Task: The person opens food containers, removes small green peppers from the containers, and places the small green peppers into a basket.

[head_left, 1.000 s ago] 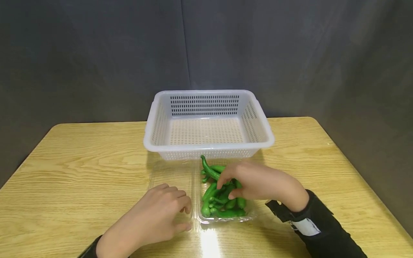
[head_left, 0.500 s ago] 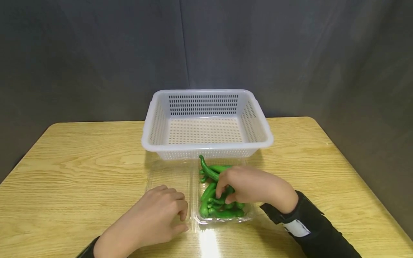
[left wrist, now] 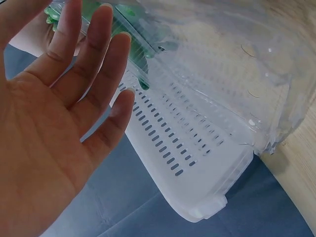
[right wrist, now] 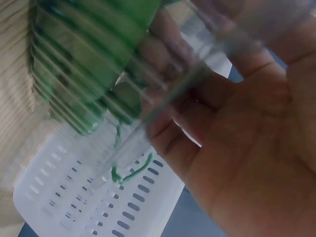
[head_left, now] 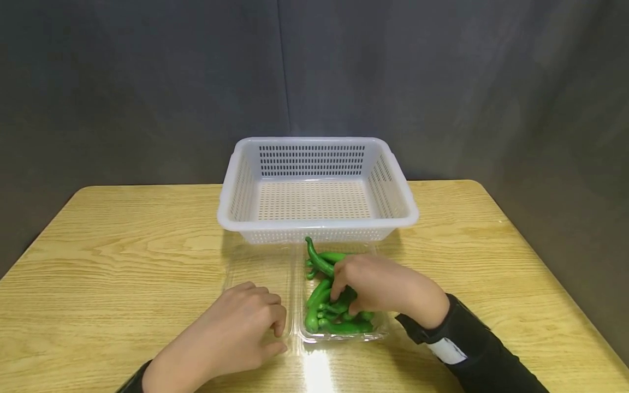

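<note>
**Green peppers in clear clamshell, both hands at it**

Green chili peppers (head_left: 334,305) heaped in the right half of a clear plastic clamshell tray (head_left: 380,330), at 6 o'clock of the white slotted basket (head_left: 316,188). Right hand (head_left: 388,284) down among them, fingers curled around peppers. Left hand (head_left: 241,327) at 9 o'clock of the heap, resting on the clamshell's bare left half, fingers relaxed and apart, gripping nothing. Basket holding nothing, just beyond the tray. All on a light wooden table (head_left: 123,245).

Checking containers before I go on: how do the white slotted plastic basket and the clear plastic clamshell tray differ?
The white slotted plastic basket is opaque, perforated and deep; the clear plastic clamshell tray is see-through, unperforated and shallow. The basket holds nothing visible; the tray holds green peppers. Both stand on the wooden table.
</note>
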Demonstrator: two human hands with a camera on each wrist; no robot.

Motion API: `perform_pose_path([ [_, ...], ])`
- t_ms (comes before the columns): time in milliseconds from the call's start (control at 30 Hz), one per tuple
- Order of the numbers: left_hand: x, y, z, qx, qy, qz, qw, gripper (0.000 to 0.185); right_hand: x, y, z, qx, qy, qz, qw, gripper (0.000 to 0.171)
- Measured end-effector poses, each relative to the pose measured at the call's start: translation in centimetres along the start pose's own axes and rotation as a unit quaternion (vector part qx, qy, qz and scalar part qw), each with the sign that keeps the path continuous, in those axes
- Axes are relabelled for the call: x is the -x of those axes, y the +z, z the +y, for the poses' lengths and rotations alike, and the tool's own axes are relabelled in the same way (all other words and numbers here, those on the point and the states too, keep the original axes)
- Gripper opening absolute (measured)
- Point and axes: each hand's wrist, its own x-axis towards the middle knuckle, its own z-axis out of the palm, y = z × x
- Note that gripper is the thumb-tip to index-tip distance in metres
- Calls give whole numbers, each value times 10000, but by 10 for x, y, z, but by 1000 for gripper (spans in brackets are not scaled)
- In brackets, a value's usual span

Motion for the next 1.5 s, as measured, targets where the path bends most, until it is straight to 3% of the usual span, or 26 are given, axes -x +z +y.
perform_pose_path([
  [867,0,1,1,-43,-72,-64,9999,21,-2,9,-11,662,-156,383,9969,22],
  [1500,-1,3,1,-27,-137,-107,9998,22,2,-1,0,-11,-582,598,9965,7],
])
